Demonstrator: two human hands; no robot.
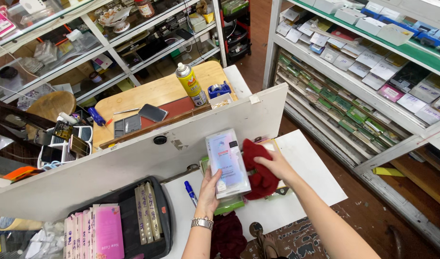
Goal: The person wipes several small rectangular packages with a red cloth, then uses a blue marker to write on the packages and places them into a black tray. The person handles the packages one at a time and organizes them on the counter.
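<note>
White counter point(316, 177) with blue pen point(190, 192), black tray point(133, 225).

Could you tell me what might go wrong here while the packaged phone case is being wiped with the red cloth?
The left hand holds the clear phone case package only by its lower edge, so pressure from the red cloth under the right hand could tip it loose. It might then fall on the blue pen or off the white table.

One spray can point(190, 84), one blue pen point(190, 193), one red cloth point(259, 169), two hands point(209, 192)
</note>
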